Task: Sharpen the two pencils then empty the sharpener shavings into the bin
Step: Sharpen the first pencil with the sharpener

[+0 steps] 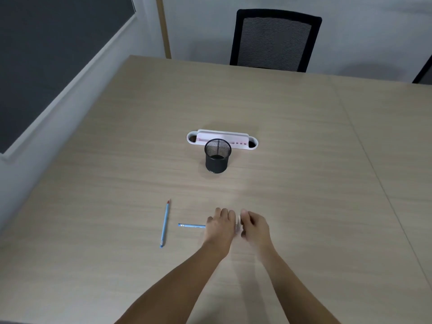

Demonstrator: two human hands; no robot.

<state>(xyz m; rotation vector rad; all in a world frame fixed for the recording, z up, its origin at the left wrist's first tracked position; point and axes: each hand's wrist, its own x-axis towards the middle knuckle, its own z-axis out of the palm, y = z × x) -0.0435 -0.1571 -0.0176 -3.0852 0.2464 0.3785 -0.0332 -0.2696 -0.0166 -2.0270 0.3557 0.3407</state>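
Observation:
My left hand (219,226) grips a blue pencil (191,225) that sticks out to the left, its far end hidden inside my fingers. My right hand (253,226) curls round a small pale sharpener (239,222), of which only a sliver shows between the two hands. A second blue pencil (165,223) with a red tip lies loose on the table to the left, pointing away from me. A black mesh cup (217,155) stands upright at the table's middle, serving as the bin.
A white cable tray (253,146) is set into the wooden table (304,160) just behind the cup. A black mesh office chair (275,40) stands at the far edge. A dark wall panel (46,54) runs along the left.

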